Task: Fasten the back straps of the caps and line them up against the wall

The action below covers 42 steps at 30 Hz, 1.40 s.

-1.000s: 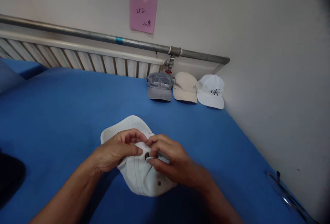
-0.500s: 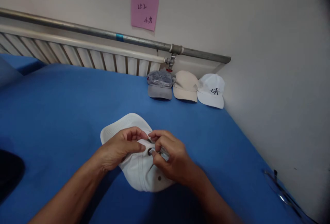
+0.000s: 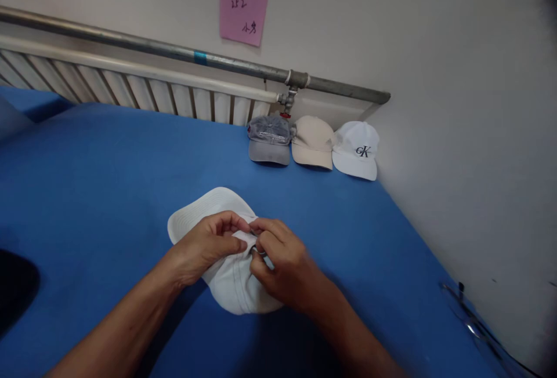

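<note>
A white baseball cap [image 3: 238, 292] lies on the blue surface, its brim pointing to the upper left. My left hand [image 3: 201, 249] is closed on the cap, pinching its fabric between thumb and fingers near the middle. Close beside it, my right hand [image 3: 285, 259] is closed too, with thumb and fingers pinching at the cap's strap. A small dark fastening, which I cannot make out well, shows between the two hands. My fingers hide most of the strap and the right side of the crown.
Along the back stand a grey cap [image 3: 268, 141], a beige cap [image 3: 312, 143] and a white cap with black letters [image 3: 354, 151]. Behind them run a radiator [image 3: 183, 97] and a metal pipe [image 3: 143, 43]. Eyeglasses [image 3: 472, 327] lie by the right wall; a dark object [image 3: 17, 288] sits at left.
My right hand has moved slightly left and up against the strap, and its fingers have curled more. The cap's side has been drawn up, and its lower eyelet is now hidden.
</note>
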Each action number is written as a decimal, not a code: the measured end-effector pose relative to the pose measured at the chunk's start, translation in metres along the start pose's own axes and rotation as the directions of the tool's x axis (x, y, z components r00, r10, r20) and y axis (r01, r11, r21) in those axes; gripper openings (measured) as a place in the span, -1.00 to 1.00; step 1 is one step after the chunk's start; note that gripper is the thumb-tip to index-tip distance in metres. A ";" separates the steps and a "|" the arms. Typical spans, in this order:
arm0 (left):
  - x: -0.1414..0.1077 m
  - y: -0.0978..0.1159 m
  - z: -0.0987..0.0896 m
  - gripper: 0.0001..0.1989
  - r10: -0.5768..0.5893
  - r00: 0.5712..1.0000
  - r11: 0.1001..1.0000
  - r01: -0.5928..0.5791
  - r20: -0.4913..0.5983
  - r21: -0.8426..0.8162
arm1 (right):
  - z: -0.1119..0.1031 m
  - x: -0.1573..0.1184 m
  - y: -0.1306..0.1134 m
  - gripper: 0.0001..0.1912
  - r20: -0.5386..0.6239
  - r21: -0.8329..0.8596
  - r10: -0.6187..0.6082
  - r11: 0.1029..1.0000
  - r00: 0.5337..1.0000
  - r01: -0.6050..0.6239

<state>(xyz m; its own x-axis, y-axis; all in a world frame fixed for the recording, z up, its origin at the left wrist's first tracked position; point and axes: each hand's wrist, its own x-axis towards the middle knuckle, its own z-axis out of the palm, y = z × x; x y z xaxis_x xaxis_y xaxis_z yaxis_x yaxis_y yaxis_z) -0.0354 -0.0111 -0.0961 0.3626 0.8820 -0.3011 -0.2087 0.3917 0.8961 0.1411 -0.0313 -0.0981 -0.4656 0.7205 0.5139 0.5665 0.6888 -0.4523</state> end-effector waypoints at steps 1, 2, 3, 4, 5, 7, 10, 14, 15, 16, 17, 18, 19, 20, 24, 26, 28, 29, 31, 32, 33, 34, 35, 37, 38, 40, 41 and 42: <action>0.000 0.000 0.000 -0.77 0.009 1.000 1.000 -0.009 -0.002 0.009 | 0.002 -0.001 0.000 -0.83 -0.013 -0.013 0.005 1.000 1.000 -0.006; -0.001 0.001 0.001 -0.78 0.019 1.000 1.000 -0.019 -0.005 0.016 | 0.004 -0.001 0.000 -0.83 -0.021 -0.026 0.007 1.000 1.000 -0.007; -0.001 0.001 0.001 -0.78 0.028 1.000 0.999 -0.028 -0.007 0.018 | 0.005 -0.001 0.000 -0.84 -0.021 -0.034 0.004 0.999 1.000 -0.005; -0.001 0.001 0.000 -0.78 0.035 0.999 0.999 -0.034 -0.007 0.020 | 0.007 -0.001 0.000 -0.85 -0.017 -0.038 -0.004 0.999 1.000 0.003; -0.001 0.001 0.000 -0.78 0.039 0.999 0.999 -0.039 -0.006 0.023 | 0.007 -0.001 0.000 -0.85 -0.012 -0.040 -0.014 0.999 1.000 0.014; -0.001 0.002 -0.001 -0.77 0.044 0.999 0.999 -0.044 -0.006 0.029 | 0.006 0.000 0.000 -0.83 -0.006 -0.042 -0.038 0.998 0.999 0.038; 0.000 0.002 -0.003 -0.77 0.056 0.998 0.998 -0.055 -0.020 0.029 | -0.002 0.002 0.002 -0.83 0.021 0.018 -0.056 0.998 0.998 0.056; -0.001 0.003 -0.005 -0.77 0.056 0.998 0.998 -0.054 -0.031 0.041 | -0.013 0.004 0.007 -0.89 0.056 0.144 -0.059 0.988 0.997 0.051; -0.001 0.003 -0.005 -0.77 0.057 0.998 0.997 -0.055 -0.032 0.049 | -0.014 0.004 0.009 -0.88 0.053 0.147 -0.061 0.988 0.997 0.053; -0.002 0.004 -0.005 -0.77 0.059 0.998 0.997 -0.057 -0.030 0.058 | -0.013 0.004 0.010 -0.87 0.049 0.145 -0.062 0.988 0.997 0.054; -0.002 0.004 -0.005 -0.78 0.061 0.998 0.996 -0.059 -0.027 0.068 | -0.011 0.004 0.010 -0.87 0.042 0.144 -0.060 0.988 0.997 0.053; -0.002 0.004 -0.005 -0.78 0.064 0.998 0.995 -0.062 -0.022 0.083 | -0.009 0.003 0.011 -0.86 0.032 0.145 -0.055 0.988 0.998 0.050; -0.003 0.004 -0.005 -0.79 0.066 0.998 0.993 -0.064 -0.015 0.101 | -0.006 0.002 0.010 -0.85 0.018 0.149 -0.047 0.988 0.999 0.044; -0.003 0.004 -0.005 -0.80 0.070 0.998 0.990 -0.068 -0.009 0.122 | -0.003 0.002 0.009 -0.85 0.006 0.154 -0.037 0.987 0.999 0.036; -0.004 0.006 -0.007 -0.81 0.082 0.997 0.981 -0.080 -0.002 0.178 | 0.001 0.001 0.005 -0.86 -0.019 0.178 -0.004 0.984 1.000 0.007; -0.005 0.008 -0.008 -0.79 0.072 0.997 0.982 -0.070 -0.006 0.173 | -0.003 0.002 0.005 -0.90 -0.006 0.220 0.018 0.975 1.000 -0.016; -0.006 0.010 -0.009 -0.76 0.056 0.998 0.986 -0.052 -0.016 0.161 | -0.011 0.004 0.006 -0.90 0.050 0.272 0.072 0.959 0.996 -0.083; -0.006 0.011 -0.009 -0.75 0.045 0.999 0.987 -0.041 -0.021 0.155 | -0.015 0.005 0.008 -0.86 0.093 0.287 0.109 0.949 0.990 -0.132; -0.006 0.013 -0.009 -0.73 0.028 0.999 0.990 -0.024 -0.030 0.136 | -0.022 0.006 0.011 -0.78 0.185 0.289 0.187 0.928 0.965 -0.235; -0.005 0.013 -0.009 -0.73 0.023 0.999 0.992 -0.019 -0.031 0.127 | -0.024 0.007 0.013 -0.77 0.221 0.286 0.218 0.917 0.950 -0.277; -0.005 0.013 -0.010 -0.72 0.021 0.999 0.992 -0.017 -0.031 0.122 | -0.025 0.007 0.015 -0.77 0.248 0.285 0.239 0.908 0.939 -0.307; -0.005 0.012 -0.011 -0.72 0.020 0.999 0.993 -0.017 -0.027 0.120 | -0.025 0.007 0.015 -0.79 0.264 0.287 0.252 0.901 0.931 -0.325; -0.004 0.012 -0.011 -0.73 0.019 1.000 0.992 -0.017 -0.018 0.123 | -0.024 0.007 0.016 -0.82 0.268 0.293 0.260 0.895 0.928 -0.335; -0.004 0.011 -0.014 -0.74 0.016 1.000 0.990 -0.019 0.023 0.137 | -0.023 0.007 0.014 -0.89 0.248 0.302 0.269 0.891 0.931 -0.338; -0.005 0.011 -0.015 -0.74 0.013 0.998 0.991 -0.020 0.055 0.136 | -0.022 0.007 0.013 -0.91 0.233 0.303 0.276 0.891 0.933 -0.339; -0.006 0.012 -0.017 -0.73 0.003 0.993 0.994 -0.016 0.116 0.111 | -0.023 0.007 0.009 -0.92 0.217 0.312 0.286 0.886 0.933 -0.344; -0.007 0.012 -0.017 -0.73 -0.003 0.991 0.996 -0.009 0.131 0.091 | -0.024 0.007 0.008 -0.91 0.217 0.324 0.285 0.881 0.934 -0.344; -0.007 0.013 -0.018 -0.72 -0.008 0.991 0.998 -0.002 0.134 0.070 | -0.025 0.007 0.007 -0.90 0.224 0.339 0.279 0.876 0.934 -0.344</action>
<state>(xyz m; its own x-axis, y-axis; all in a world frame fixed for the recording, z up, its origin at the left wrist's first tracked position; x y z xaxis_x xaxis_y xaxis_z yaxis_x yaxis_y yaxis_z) -0.0571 -0.0077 -0.0884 0.4824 0.8359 -0.2617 -0.1456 0.3711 0.9171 0.1589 -0.0231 -0.0790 -0.4289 0.8832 0.1898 0.4261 0.3830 -0.8196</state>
